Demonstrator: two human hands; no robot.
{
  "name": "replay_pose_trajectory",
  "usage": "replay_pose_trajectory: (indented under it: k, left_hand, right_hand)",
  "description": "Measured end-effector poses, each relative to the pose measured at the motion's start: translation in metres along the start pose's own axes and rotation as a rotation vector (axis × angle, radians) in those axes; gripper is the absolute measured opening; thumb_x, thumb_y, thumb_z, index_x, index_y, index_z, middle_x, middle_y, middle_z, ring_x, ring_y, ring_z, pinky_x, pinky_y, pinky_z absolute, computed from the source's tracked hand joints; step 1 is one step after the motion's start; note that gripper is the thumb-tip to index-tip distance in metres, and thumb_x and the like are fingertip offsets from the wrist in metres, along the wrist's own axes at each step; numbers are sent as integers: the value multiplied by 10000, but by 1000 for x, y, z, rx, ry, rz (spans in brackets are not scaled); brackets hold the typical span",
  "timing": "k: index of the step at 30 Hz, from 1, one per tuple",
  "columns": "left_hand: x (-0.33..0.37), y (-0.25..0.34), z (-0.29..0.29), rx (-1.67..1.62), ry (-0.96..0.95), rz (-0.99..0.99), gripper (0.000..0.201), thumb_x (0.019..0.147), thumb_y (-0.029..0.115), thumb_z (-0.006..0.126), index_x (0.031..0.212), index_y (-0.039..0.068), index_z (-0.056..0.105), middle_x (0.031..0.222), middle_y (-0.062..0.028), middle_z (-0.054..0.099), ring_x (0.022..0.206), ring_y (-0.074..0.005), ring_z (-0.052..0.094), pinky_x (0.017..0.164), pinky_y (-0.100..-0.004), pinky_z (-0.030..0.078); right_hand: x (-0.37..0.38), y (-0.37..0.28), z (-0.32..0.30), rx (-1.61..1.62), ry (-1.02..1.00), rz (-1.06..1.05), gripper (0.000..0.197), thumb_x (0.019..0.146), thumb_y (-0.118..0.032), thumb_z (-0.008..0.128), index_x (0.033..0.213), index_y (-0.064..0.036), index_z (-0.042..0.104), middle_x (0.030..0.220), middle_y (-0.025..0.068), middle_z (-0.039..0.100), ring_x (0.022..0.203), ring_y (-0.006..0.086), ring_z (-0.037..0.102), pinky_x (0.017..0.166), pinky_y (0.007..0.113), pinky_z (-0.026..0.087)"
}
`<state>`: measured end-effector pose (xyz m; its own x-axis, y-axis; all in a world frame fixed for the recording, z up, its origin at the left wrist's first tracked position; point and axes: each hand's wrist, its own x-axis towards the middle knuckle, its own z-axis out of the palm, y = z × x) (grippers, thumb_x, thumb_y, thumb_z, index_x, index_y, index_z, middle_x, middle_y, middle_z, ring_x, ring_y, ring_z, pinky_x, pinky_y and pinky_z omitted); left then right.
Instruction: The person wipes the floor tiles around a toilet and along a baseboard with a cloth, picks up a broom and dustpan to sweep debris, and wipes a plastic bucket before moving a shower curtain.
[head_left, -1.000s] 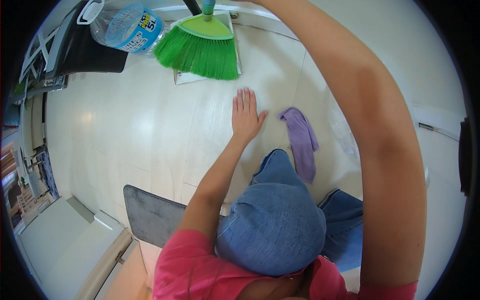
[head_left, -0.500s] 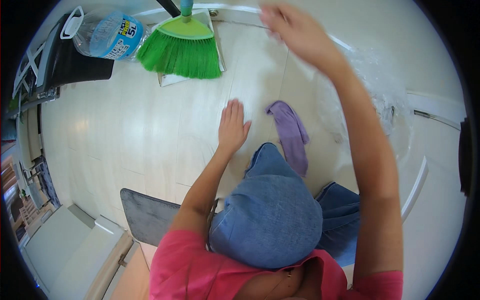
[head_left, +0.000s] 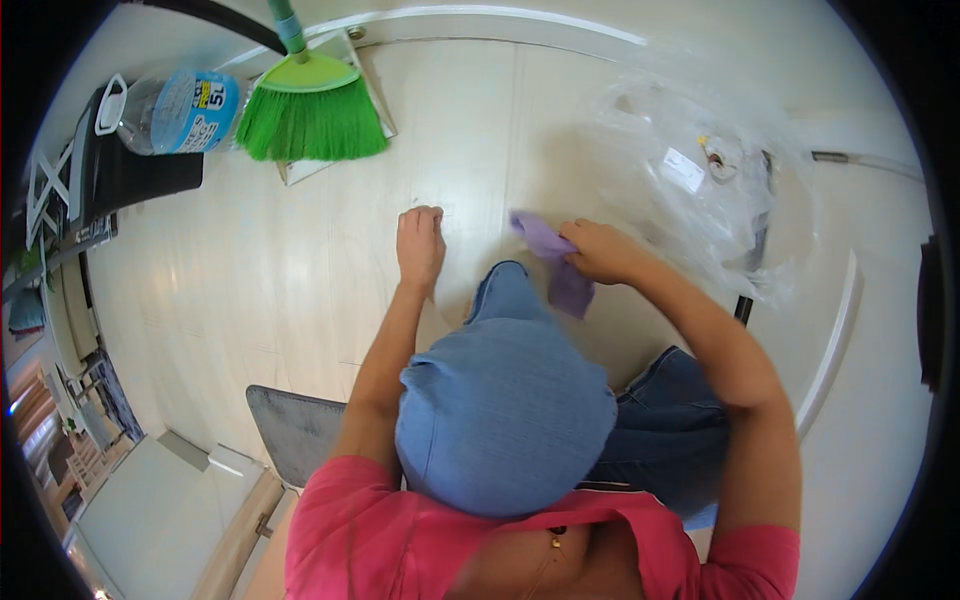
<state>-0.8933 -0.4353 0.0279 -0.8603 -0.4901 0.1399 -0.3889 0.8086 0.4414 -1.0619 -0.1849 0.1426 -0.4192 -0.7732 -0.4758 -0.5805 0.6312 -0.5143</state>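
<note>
Bright light, soft sheen on floor, fisheye-bent edges, black corners

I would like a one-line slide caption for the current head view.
Right hand gripping a purple cloth, left hand loosely curled, with a green broom farther off.

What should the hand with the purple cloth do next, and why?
Perhaps the right hand should bunch the cloth up more in its palm. Its fingers seem to grip only part of the cloth, and two loose ends stick out.
</note>
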Motion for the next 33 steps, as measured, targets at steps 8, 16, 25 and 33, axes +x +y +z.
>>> replay_pose_trajectory:
  k: [8,16,25,33]
  left_hand:
    - [102,116,-50,-359,-653,45,195,873,187,593,897,-2,634,743,-119,642,658,-182,593,641,-323,489]
    - [204,352,-106,-298,-894,491,186,865,180,605,933,14,653,756,-36,644,625,-128,580,617,-261,491]
    - [205,465,-20,-164,-1229,309,794,830,650,473,1368,70,410,1475,-170,257,1370,-324,215,1072,-479,261]
    - [225,463,15,480,-540,728,691,878,639,316,1345,151,459,1507,-124,198,1332,-353,299,1064,-562,226]
  right_hand:
    - [-151,-25,-233,-35,-37,17,233,777,-131,619,986,-31,589,863,114,590,821,255,578,733,343,451]
    - [-265,-7,-307,-11,447,307,252,858,-218,543,993,-7,560,821,38,546,727,138,521,641,269,434]
    - [-308,-14,-315,-91,632,534,277,856,-223,581,982,23,606,787,83,622,723,164,593,664,290,484]
    - [-311,4,-304,-251,858,301,199,815,-146,617,916,24,639,735,72,635,655,144,558,619,282,444]
